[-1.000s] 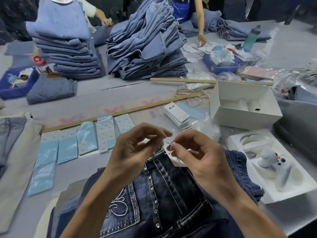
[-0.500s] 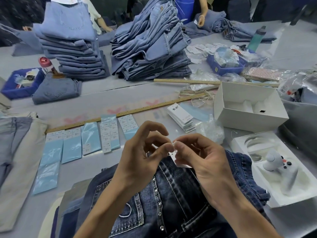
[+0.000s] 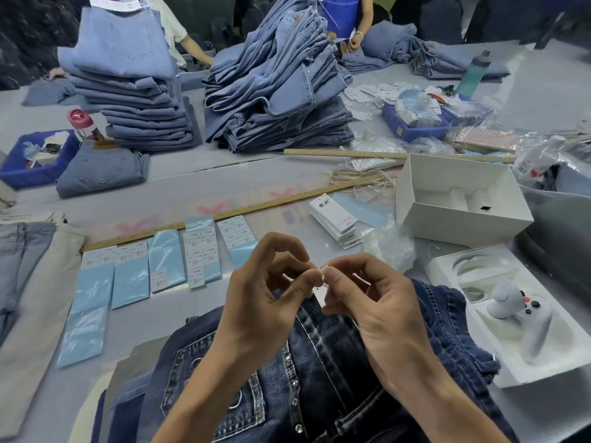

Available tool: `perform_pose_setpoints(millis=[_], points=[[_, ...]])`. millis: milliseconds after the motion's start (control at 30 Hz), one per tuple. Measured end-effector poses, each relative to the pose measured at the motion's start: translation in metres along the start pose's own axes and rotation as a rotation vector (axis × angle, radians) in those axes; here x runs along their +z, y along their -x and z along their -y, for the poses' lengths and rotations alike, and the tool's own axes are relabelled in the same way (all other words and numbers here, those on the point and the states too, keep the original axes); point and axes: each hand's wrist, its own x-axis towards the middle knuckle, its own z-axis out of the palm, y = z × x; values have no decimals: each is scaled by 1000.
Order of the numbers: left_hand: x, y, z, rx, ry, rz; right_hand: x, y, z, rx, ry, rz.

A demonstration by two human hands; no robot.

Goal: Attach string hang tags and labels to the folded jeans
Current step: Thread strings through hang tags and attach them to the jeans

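Both hands have closed together — left hand (image 3: 265, 302) and right hand (image 3: 367, 302) now pinching a small white tag (image 3: 320, 290) over the dark jeans (image 3: 335, 372) — fastening seemingly under way.

Dark denim jeans (image 3: 335, 378) at bottom centre, studded with shiny metal rivets; glossy blue plastic sleeves (image 3: 131, 282) left; matt wooden ruler (image 3: 256, 206); white cardboard box (image 3: 463, 199).

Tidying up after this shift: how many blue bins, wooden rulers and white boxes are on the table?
Blue bins: 2
Wooden rulers: 2
White boxes: 2
Total: 6
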Motion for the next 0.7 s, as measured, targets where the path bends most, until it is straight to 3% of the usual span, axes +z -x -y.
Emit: perform_pose_setpoints(millis=[367,533,700], points=[[-2,-3,12,-6,-48,-31,-6,-2,1,107,-93,89],[-5,-6,22,-34,-14,84,-15,-2,5,88,-58,142],[2,-9,22,-11,-37,-12,-12,-10,13,-115,251,-24]])
